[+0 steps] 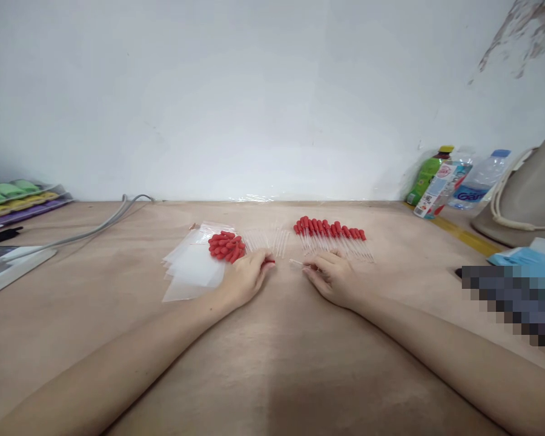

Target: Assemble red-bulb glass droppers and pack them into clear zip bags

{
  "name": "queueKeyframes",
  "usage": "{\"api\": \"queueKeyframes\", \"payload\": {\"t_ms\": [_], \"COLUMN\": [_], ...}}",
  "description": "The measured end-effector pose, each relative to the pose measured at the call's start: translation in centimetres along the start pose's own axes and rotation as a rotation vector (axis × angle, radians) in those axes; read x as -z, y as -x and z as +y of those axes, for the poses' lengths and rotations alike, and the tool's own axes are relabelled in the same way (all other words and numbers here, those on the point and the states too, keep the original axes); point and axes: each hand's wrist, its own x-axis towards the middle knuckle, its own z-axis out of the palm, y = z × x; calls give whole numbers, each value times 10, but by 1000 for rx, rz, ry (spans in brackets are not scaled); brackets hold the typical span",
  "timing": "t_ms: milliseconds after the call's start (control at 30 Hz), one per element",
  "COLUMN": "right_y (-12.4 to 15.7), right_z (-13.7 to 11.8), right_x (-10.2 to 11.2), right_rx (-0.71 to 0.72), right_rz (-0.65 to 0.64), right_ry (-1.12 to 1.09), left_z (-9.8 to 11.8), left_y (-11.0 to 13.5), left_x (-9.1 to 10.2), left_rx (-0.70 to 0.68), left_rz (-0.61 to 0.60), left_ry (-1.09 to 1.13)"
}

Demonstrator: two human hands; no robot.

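My left hand (245, 277) rests on the wooden table (272, 375) with its fingers pinched on a small red rubber bulb (269, 261). My right hand (331, 275) lies a little to the right, fingers closed on a clear glass dropper tube (296, 263) whose tip points toward the bulb. Just behind my left hand lie a heap of loose red bulbs (226, 245) and a bunch of bare glass tubes (267, 240). Behind my right hand is a row of assembled droppers with red bulbs (333, 236).
Clear plastic bags (191, 266) lie left of the bulbs. A grey cable (95, 227), a white tray and coloured trays (18, 200) sit far left. Bottles (440, 181), a beige bag (527, 194) and blue packets (527, 257) stand at the right. A white wall is close behind.
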Motion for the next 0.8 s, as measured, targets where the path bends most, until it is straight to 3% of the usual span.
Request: {"api": "queueKeyframes", "payload": {"t_ms": [200, 400, 533, 800], "right_y": [-1, -2, -1, -5], "right_z": [-11, -10, -9, -3], "right_x": [1, -2, -4, -1], "right_rx": [71, 94, 105, 160], "right_rz": [12, 17, 19, -78], "right_ry": [-4, -14, -22, -67], "left_z": [-2, 2, 6, 5], "left_y": [3, 1, 0, 3], "left_x": [-9, -8, -6, -4], "left_rx": [12, -102, -109, -154], "left_rz": [-16, 25, 59, -1], "left_ry": [119, 112, 147, 226]}}
